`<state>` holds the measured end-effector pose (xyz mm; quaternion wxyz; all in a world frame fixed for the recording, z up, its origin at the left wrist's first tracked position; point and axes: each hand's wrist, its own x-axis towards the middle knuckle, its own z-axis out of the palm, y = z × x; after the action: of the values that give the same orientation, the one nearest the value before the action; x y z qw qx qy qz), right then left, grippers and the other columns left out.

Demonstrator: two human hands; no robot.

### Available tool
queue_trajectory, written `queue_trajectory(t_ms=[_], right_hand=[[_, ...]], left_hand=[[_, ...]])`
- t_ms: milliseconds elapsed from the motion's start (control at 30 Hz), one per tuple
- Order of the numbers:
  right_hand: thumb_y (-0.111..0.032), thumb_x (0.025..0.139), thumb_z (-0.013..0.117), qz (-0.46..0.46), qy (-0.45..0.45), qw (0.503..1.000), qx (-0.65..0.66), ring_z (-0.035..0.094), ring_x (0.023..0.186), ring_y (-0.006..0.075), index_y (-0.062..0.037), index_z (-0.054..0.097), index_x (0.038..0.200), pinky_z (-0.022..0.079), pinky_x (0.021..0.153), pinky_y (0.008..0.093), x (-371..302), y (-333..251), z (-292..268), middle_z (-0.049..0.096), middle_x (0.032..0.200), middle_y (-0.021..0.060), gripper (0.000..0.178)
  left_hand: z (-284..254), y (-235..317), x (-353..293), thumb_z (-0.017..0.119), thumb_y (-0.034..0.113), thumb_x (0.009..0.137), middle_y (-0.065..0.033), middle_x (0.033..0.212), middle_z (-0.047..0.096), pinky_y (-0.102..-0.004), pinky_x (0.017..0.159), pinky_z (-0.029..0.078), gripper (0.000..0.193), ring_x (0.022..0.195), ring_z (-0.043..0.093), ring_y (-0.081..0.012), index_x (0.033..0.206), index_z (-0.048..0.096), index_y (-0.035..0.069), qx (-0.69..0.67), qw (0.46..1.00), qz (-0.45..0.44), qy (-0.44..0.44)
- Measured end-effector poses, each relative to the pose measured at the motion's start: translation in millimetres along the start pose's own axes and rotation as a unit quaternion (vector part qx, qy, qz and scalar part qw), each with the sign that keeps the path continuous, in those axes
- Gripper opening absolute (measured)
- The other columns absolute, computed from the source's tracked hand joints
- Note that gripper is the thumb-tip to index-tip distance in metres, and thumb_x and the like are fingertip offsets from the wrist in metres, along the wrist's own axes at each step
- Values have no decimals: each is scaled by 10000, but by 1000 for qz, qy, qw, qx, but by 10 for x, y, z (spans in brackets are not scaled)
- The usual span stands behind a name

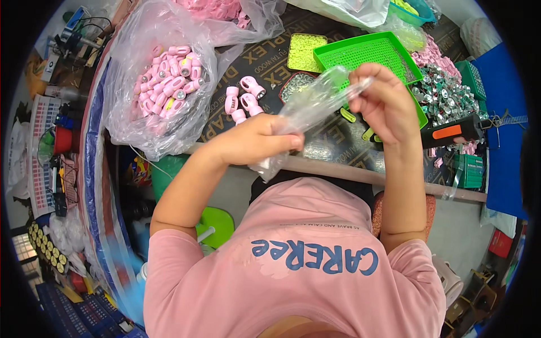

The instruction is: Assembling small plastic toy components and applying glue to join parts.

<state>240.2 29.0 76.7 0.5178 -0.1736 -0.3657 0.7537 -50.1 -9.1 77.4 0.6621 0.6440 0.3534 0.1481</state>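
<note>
A small clear plastic bag (324, 101) is stretched between my hands over the near part of the table. My left hand (253, 138) is closed round its lower end, thumb pointing right. At the other end my right hand (386, 98) pinches a corner of the plastic, raised in front of a green tray. Several small pink flashlights (252, 87) lie loose on the table just beyond my left hand. Left of them stands a large open clear bag (127, 110) with many more pink flashlights (169, 81) inside. Yellow-green pieces (347, 115) lie below the bag.
Beyond my hands are a bright green tray (338, 53) of tiny parts and a box of yellow pieces (307, 50). On the right, a black-and-orange power screwdriver (451, 132) lies near piled metal and green parts (445, 90). A blue panel (507, 129) bounds that side.
</note>
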Motion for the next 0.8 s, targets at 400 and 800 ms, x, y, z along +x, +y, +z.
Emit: queue_trajectory(t_ms=[400, 800], right_hand=[[37, 830, 765, 103, 27, 987, -120, 663, 677, 140, 34, 712, 948, 559, 599, 254, -52, 93, 45, 709, 866, 108, 129], [135, 696, 669, -192, -53, 790, -580, 667, 849, 223, -6, 663, 821, 534, 759, 322, 130, 398, 55, 676, 918, 88, 189]], left_hand=[[-176, 113, -130, 674, 244, 999, -72, 946, 683, -323, 803, 508, 238, 869, 633, -146, 1118, 629, 42, 220, 975, -1, 33], [6, 785, -402, 662, 92, 796, -114, 1043, 578, -396, 748, 453, 71, 908, 553, -278, 834, 645, 35, 718, 670, 82, 170]])
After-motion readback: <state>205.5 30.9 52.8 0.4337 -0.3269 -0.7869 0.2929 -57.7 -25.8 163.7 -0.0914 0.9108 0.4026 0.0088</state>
